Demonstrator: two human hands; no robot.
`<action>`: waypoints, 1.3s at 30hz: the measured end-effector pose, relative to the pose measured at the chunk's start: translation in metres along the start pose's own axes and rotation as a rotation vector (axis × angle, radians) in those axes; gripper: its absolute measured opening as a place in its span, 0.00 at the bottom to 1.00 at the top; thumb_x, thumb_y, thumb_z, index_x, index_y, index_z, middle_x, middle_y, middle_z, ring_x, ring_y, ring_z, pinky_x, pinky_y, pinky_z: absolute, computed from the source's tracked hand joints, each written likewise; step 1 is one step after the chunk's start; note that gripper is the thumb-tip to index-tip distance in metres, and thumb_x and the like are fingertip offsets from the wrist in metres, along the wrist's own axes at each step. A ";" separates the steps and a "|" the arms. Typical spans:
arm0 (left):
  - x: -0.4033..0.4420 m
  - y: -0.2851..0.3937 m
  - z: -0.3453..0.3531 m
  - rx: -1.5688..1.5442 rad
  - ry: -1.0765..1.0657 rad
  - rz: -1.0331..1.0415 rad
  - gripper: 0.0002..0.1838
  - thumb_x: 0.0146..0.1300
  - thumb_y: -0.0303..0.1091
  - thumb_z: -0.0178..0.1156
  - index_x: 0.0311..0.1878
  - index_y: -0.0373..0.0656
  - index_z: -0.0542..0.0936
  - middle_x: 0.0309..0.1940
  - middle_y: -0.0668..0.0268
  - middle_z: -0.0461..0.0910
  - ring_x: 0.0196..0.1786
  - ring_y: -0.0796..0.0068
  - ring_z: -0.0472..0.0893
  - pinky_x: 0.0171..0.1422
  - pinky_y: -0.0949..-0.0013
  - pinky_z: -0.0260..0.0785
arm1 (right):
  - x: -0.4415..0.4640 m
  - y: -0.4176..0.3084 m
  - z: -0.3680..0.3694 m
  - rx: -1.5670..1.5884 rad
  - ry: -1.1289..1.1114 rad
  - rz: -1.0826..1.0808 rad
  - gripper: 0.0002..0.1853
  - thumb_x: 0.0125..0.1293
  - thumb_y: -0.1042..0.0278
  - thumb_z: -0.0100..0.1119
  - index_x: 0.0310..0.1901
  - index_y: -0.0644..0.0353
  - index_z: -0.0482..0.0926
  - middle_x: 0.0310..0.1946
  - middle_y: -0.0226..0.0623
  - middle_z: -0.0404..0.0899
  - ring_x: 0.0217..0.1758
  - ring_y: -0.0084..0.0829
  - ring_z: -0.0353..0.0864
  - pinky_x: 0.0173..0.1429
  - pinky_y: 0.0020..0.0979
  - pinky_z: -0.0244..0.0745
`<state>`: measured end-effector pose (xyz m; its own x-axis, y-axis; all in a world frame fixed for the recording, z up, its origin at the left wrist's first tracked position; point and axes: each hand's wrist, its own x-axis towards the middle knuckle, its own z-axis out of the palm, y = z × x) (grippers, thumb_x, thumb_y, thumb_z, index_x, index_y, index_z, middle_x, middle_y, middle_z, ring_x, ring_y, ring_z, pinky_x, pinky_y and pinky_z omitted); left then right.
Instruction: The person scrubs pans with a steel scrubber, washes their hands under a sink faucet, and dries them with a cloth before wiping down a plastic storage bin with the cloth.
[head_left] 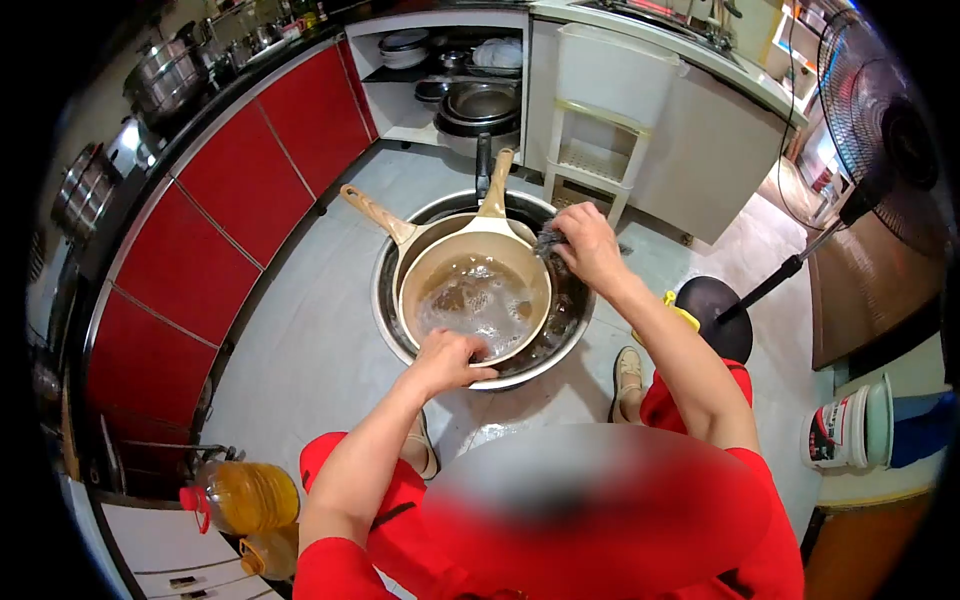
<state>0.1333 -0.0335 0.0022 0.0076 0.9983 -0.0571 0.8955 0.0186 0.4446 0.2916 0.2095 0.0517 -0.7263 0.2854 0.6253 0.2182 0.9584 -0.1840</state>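
Note:
A cream saucepan [412, 290] with a wood-look handle [497, 180] holds cloudy, sudsy water. It rests in another pan with a similar handle [378, 212], and both stand in a wide metal basin [385, 330] on the floor. At the near rim, my left hand [446, 362] is closed over the saucepan's edge, fingers inside and thumb outside. My right hand [590, 243] pinches a dark grey steel wool scrubber [550, 238] against the rim's right side. Behind the wood-look handle, a black handle [484, 160] rises from the basin.
An open cupboard with stacked pans [480, 103] is ahead, beside a white rack [600, 150]. A standing fan [885, 130] with a round base [715, 315] is at right. Red cabinets [215, 210] and an oil jug [250, 497] line the left; a bucket [840, 430] stands lower right.

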 end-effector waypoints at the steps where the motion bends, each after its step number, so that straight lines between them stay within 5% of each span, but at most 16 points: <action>1: -0.001 0.002 -0.004 -0.036 -0.003 -0.011 0.21 0.53 0.53 0.65 0.38 0.43 0.85 0.32 0.56 0.84 0.39 0.54 0.83 0.46 0.57 0.73 | 0.005 -0.012 0.003 0.047 -0.010 -0.035 0.17 0.45 0.73 0.70 0.39 0.59 0.78 0.40 0.41 0.76 0.50 0.45 0.72 0.55 0.42 0.70; 3: -0.002 0.010 -0.013 -0.123 -0.036 -0.059 0.32 0.52 0.65 0.62 0.40 0.41 0.85 0.32 0.52 0.84 0.39 0.54 0.83 0.47 0.57 0.73 | 0.011 -0.037 0.018 0.137 -0.027 -0.098 0.18 0.44 0.72 0.71 0.39 0.61 0.77 0.41 0.41 0.76 0.51 0.45 0.72 0.57 0.42 0.69; 6: -0.001 0.017 -0.021 -0.140 -0.115 -0.242 0.30 0.55 0.61 0.62 0.40 0.40 0.84 0.32 0.51 0.83 0.39 0.52 0.83 0.47 0.57 0.72 | 0.014 -0.070 0.049 0.203 -0.127 -0.079 0.17 0.47 0.72 0.68 0.42 0.60 0.78 0.43 0.40 0.76 0.53 0.45 0.71 0.57 0.42 0.69; 8: 0.001 -0.002 -0.016 -0.253 0.120 -0.255 0.25 0.63 0.54 0.57 0.41 0.37 0.83 0.31 0.51 0.83 0.36 0.57 0.83 0.45 0.59 0.73 | 0.003 -0.071 0.089 0.128 -0.228 -0.006 0.18 0.49 0.71 0.66 0.45 0.57 0.79 0.50 0.39 0.75 0.59 0.45 0.68 0.59 0.47 0.67; 10: 0.002 -0.012 -0.033 -0.424 0.223 -0.386 0.24 0.66 0.51 0.55 0.40 0.35 0.83 0.30 0.53 0.83 0.35 0.65 0.83 0.43 0.62 0.74 | -0.005 -0.081 0.103 -0.095 -0.655 0.226 0.30 0.53 0.63 0.66 0.60 0.41 0.74 0.68 0.36 0.61 0.68 0.52 0.59 0.65 0.62 0.59; 13: 0.012 -0.054 -0.020 -0.690 0.474 -0.436 0.18 0.67 0.41 0.54 0.41 0.32 0.81 0.31 0.59 0.83 0.36 0.72 0.83 0.39 0.68 0.75 | -0.004 -0.102 0.095 0.084 -0.918 0.187 0.38 0.51 0.58 0.70 0.65 0.27 0.67 0.74 0.32 0.49 0.74 0.55 0.50 0.67 0.67 0.55; 16: 0.019 -0.066 -0.019 -0.959 0.683 -0.510 0.14 0.65 0.34 0.53 0.45 0.35 0.81 0.33 0.61 0.83 0.35 0.71 0.82 0.38 0.69 0.75 | -0.005 -0.090 0.105 -0.030 -0.857 0.182 0.34 0.50 0.64 0.69 0.62 0.33 0.72 0.71 0.31 0.55 0.71 0.54 0.54 0.64 0.66 0.61; 17: 0.016 -0.070 -0.025 -0.912 0.700 -0.571 0.13 0.62 0.27 0.52 0.47 0.36 0.80 0.34 0.62 0.82 0.35 0.71 0.81 0.37 0.69 0.75 | -0.008 -0.088 0.111 -0.057 -0.754 0.228 0.29 0.50 0.71 0.67 0.58 0.41 0.76 0.65 0.33 0.62 0.66 0.55 0.61 0.64 0.56 0.66; 20: 0.019 -0.103 -0.009 -0.509 0.819 -0.597 0.15 0.60 0.23 0.51 0.49 0.36 0.79 0.35 0.62 0.82 0.36 0.71 0.81 0.38 0.69 0.75 | -0.008 -0.073 0.118 0.115 -0.809 0.088 0.25 0.50 0.73 0.65 0.54 0.46 0.78 0.57 0.36 0.70 0.60 0.51 0.67 0.62 0.46 0.69; 21: 0.019 -0.115 -0.004 -0.519 0.739 -0.609 0.19 0.57 0.20 0.51 0.53 0.34 0.77 0.39 0.59 0.83 0.41 0.69 0.82 0.42 0.67 0.76 | -0.007 -0.076 0.108 0.172 -0.736 0.020 0.22 0.52 0.69 0.66 0.52 0.55 0.79 0.53 0.43 0.74 0.57 0.50 0.72 0.61 0.42 0.70; 25: 0.012 -0.091 -0.012 -0.459 0.681 -0.606 0.19 0.54 0.23 0.52 0.50 0.36 0.80 0.38 0.54 0.84 0.44 0.60 0.84 0.49 0.63 0.74 | -0.003 -0.106 0.093 0.459 -0.490 0.223 0.28 0.54 0.58 0.68 0.54 0.63 0.75 0.46 0.54 0.79 0.52 0.50 0.78 0.59 0.43 0.71; 30: 0.011 -0.102 -0.003 -0.484 0.547 -0.607 0.13 0.53 0.30 0.56 0.41 0.40 0.84 0.37 0.48 0.83 0.45 0.47 0.82 0.50 0.55 0.73 | 0.007 -0.132 0.124 0.663 -0.444 0.268 0.22 0.54 0.62 0.67 0.47 0.65 0.75 0.42 0.56 0.80 0.48 0.54 0.80 0.56 0.44 0.73; 36: 0.004 -0.078 -0.020 -0.422 0.481 -0.682 0.14 0.52 0.29 0.54 0.40 0.38 0.84 0.38 0.45 0.82 0.46 0.45 0.81 0.51 0.53 0.72 | 0.056 -0.093 0.165 0.219 -0.145 0.474 0.22 0.52 0.62 0.68 0.46 0.63 0.74 0.43 0.52 0.77 0.44 0.53 0.80 0.49 0.46 0.75; 38: 0.001 -0.079 -0.018 -0.449 0.499 -0.669 0.13 0.53 0.29 0.53 0.39 0.37 0.84 0.38 0.44 0.81 0.46 0.45 0.81 0.52 0.53 0.72 | 0.063 -0.092 0.139 0.022 -0.213 0.548 0.19 0.52 0.67 0.66 0.45 0.63 0.74 0.46 0.53 0.73 0.46 0.53 0.80 0.49 0.50 0.76; 39: 0.000 -0.076 -0.018 -0.344 0.556 -0.629 0.12 0.53 0.29 0.54 0.37 0.35 0.83 0.33 0.48 0.82 0.39 0.50 0.82 0.47 0.55 0.73 | 0.060 -0.083 0.139 -0.089 -0.234 0.489 0.17 0.52 0.70 0.63 0.44 0.62 0.75 0.45 0.50 0.73 0.45 0.50 0.79 0.45 0.49 0.77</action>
<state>0.0574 -0.0342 -0.0159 -0.7340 0.6789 0.0204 0.4788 0.4959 0.7245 0.1397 0.1478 -0.0012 -0.6494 0.7006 0.2957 0.6139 0.7125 -0.3399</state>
